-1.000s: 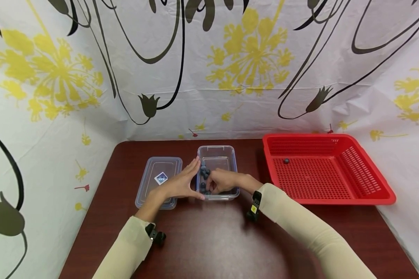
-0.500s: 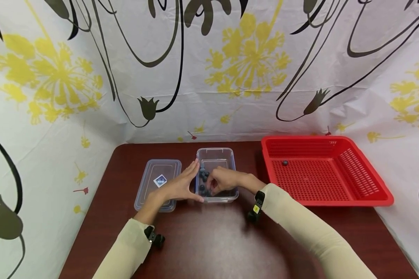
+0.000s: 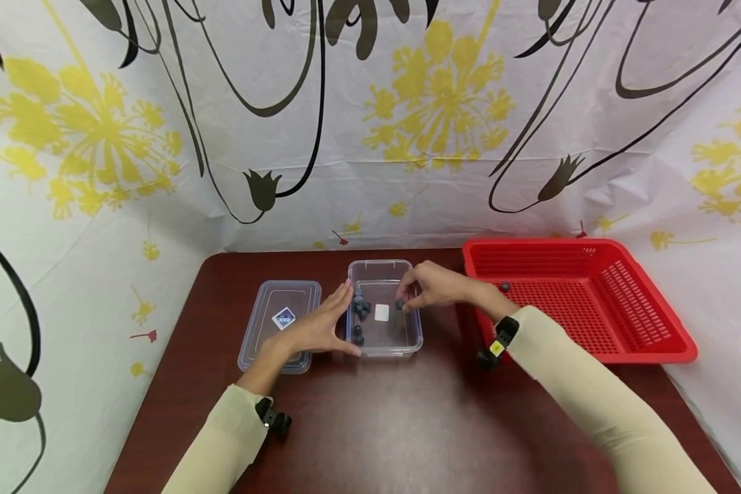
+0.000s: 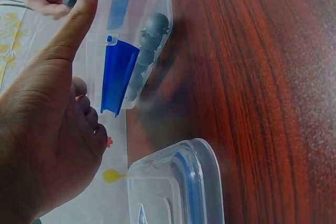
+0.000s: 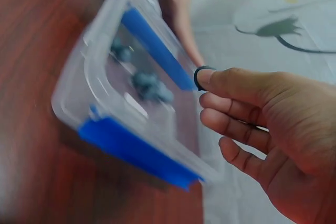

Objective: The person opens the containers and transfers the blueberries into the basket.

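Right hand (image 3: 435, 283), earlier down inside clear container (image 3: 389, 337), now up over its right rim, pinching one dark berry (image 3: 399, 304). Remaining berries (image 3: 361, 307) lie along container's left side. Left hand (image 3: 315, 326) unchanged, thumb and fingers spread against that side.

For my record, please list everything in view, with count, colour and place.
Table: one, brown, centre
Backdrop: one, white patterned, background
Container: one, clear, table
Clips: two, blue, container's sides
Patch: one, white, container floor
Lid: one, clear, left of container
Label: one, blue-white, lid
Basket: one, red, right of container
Loose berries: several, dark, container
Basket berry: one, dark, basket
Held berry: one, dark, right hand
Left hand: one, bare, container's left
Right hand: one, bare, near container
Sleeves: two, beige, foreground
Wrist devices: two, black, sleeve ends
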{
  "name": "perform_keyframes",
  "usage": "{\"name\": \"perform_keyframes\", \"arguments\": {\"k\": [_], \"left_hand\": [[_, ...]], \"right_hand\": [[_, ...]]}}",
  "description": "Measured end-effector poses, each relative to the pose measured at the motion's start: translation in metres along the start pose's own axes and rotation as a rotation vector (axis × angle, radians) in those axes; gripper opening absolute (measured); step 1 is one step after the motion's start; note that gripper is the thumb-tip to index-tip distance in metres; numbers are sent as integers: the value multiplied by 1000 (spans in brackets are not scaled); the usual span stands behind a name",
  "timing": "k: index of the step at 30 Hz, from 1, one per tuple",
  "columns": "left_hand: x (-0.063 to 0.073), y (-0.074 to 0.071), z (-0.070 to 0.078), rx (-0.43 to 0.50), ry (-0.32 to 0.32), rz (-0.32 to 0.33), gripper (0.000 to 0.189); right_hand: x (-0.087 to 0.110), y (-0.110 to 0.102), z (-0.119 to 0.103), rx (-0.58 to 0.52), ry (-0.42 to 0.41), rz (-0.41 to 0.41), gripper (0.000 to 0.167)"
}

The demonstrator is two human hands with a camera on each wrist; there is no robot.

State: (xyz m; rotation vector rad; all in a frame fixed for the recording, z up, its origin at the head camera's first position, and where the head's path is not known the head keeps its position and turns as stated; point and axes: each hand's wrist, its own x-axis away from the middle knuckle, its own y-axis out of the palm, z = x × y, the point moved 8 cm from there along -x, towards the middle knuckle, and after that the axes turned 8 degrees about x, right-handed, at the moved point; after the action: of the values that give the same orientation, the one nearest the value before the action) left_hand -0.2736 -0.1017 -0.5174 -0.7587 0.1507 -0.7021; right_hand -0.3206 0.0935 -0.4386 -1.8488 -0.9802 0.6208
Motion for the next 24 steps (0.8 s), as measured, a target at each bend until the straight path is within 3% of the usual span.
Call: {"name": "perform_keyframes", "arguments": {"k": [7,15,24], "left_hand": [[0,1,0,-2,2,-1,137],[0,0,0,-7,5,2,137],[0,0,-1,-2,3,0,138]], "right_hand": [[37,-37,26,6,103,65,14],[81,-68,74,34,258,131,13],[143,-82,140,42,403,154,9]]}}
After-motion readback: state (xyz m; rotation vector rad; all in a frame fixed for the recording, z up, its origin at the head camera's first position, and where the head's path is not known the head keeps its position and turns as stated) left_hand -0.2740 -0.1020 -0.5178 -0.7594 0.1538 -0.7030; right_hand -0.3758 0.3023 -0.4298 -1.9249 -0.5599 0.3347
